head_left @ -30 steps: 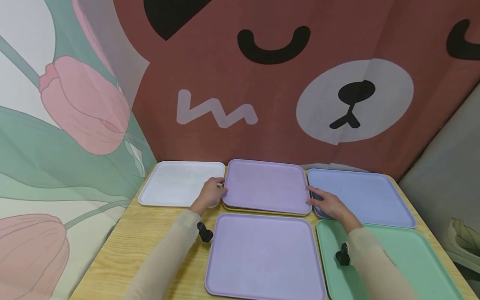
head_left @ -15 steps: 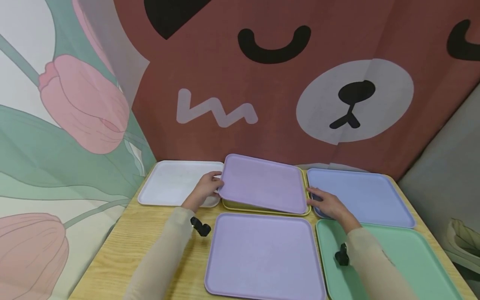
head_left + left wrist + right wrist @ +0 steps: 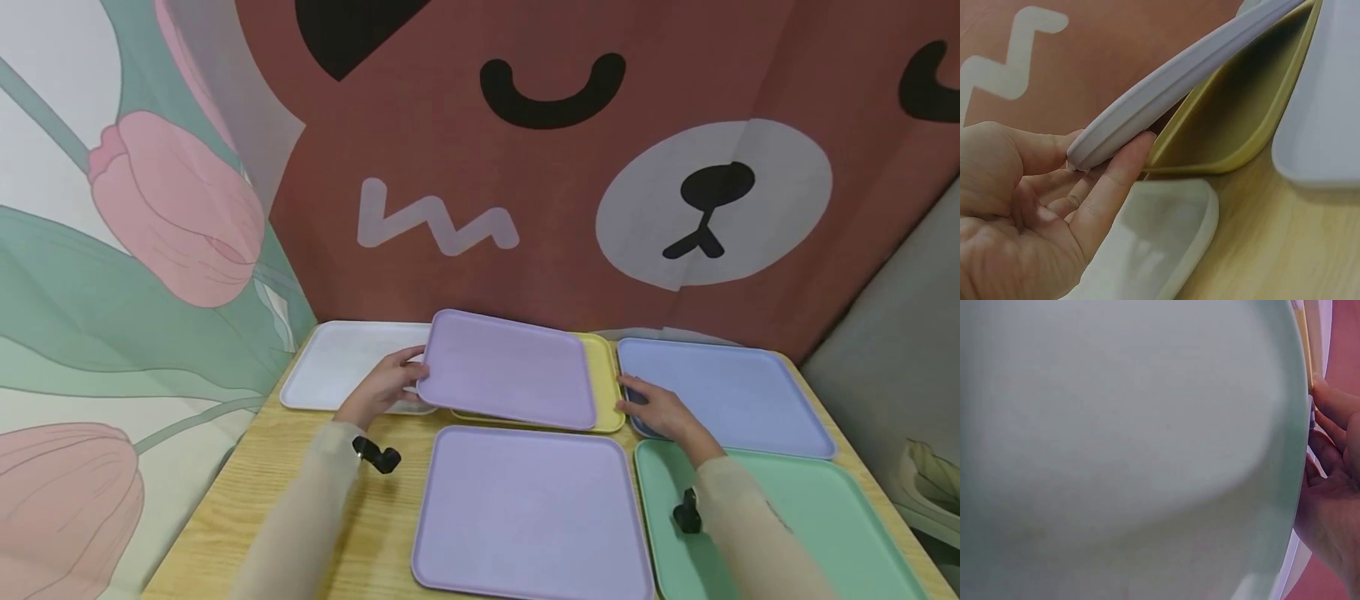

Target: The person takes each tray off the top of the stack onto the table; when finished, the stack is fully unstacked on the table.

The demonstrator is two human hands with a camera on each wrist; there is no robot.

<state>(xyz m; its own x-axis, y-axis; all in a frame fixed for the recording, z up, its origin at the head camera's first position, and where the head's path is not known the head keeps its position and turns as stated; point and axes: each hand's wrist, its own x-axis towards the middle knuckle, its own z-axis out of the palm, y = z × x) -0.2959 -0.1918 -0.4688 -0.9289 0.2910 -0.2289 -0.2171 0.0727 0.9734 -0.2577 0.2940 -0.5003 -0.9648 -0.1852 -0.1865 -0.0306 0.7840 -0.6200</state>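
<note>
My left hand (image 3: 381, 385) pinches the left end of a purple tray (image 3: 506, 367), thumb on one side and fingers on the other. That tray is tilted, its left end raised. Under it lies a yellow tray (image 3: 602, 379), mostly covered in the head view; the gap between the two shows the yellow tray's inside (image 3: 1241, 112) in the left wrist view. At the yellow tray's right edge is my right hand (image 3: 660, 410), its fingertips touching or very near the rim. The right wrist view shows only part of this hand (image 3: 1338, 475), beside a green tray.
A white tray (image 3: 330, 367) lies at the back left, partly beneath my left hand. To the right is a blue tray (image 3: 727, 392), with a green tray (image 3: 810, 500) in front of it. A second purple tray (image 3: 532, 517) rests on the wooden table (image 3: 217, 517).
The left end of the upper purple tray has risen and the tray has shifted left with my left hand, uncovering the yellow tray's right side. My right hand has stayed nearly still.
</note>
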